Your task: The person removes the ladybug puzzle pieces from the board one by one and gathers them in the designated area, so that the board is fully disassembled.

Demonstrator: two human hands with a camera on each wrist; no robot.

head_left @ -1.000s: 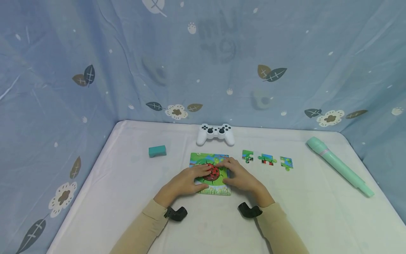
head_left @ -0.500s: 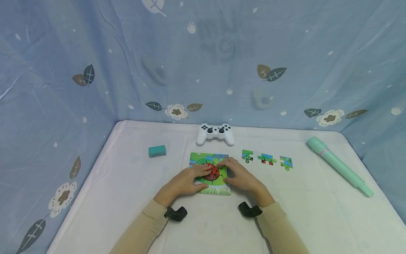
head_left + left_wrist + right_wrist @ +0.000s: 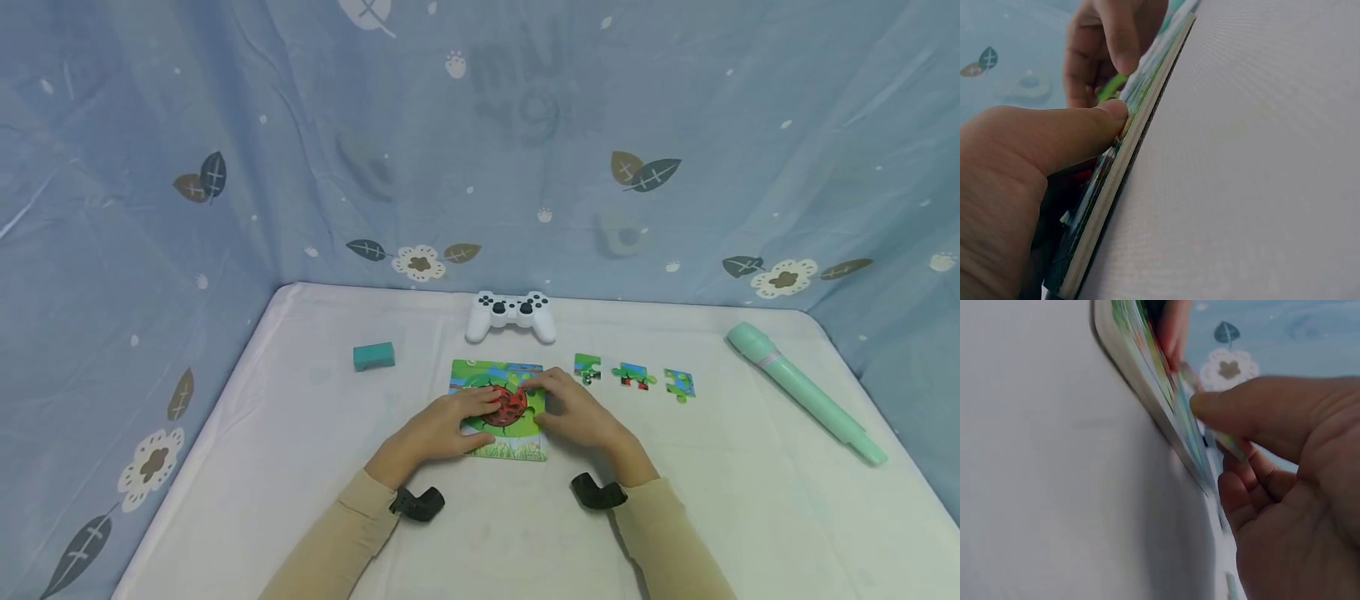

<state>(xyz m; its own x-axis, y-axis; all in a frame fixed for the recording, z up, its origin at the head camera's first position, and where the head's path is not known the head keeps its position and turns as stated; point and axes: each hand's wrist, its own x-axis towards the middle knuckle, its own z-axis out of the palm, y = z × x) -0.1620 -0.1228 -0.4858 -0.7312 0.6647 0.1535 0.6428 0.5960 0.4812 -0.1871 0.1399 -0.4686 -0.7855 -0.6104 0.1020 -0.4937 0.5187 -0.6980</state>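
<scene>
A ladybug jigsaw puzzle [image 3: 506,451] lies on the white table, mostly in its board. My left hand [image 3: 442,427] rests on its left part, fingers stretched over the ladybug and thumb near the front edge. At the right side, my right hand [image 3: 577,414] pinches a green puzzle piece [image 3: 1112,87] between thumb and fingers. The right wrist view shows this piece tilted up off the puzzle; part of it is hidden by the fingers. Three loose pieces lie in a row to the right: one [image 3: 586,365], a second [image 3: 632,374] and a third [image 3: 678,382].
Behind the puzzle sits a white game controller [image 3: 512,314]. A teal block [image 3: 373,356] lies at the back left, and a long mint-green stick-like object [image 3: 802,390] lies slanted at the right. Blue patterned cloth [image 3: 480,167] hangs around the table.
My right hand has shifted slightly right and up, with the pinched piece lifting from the puzzle. The left hand has stayed in place on it.
</scene>
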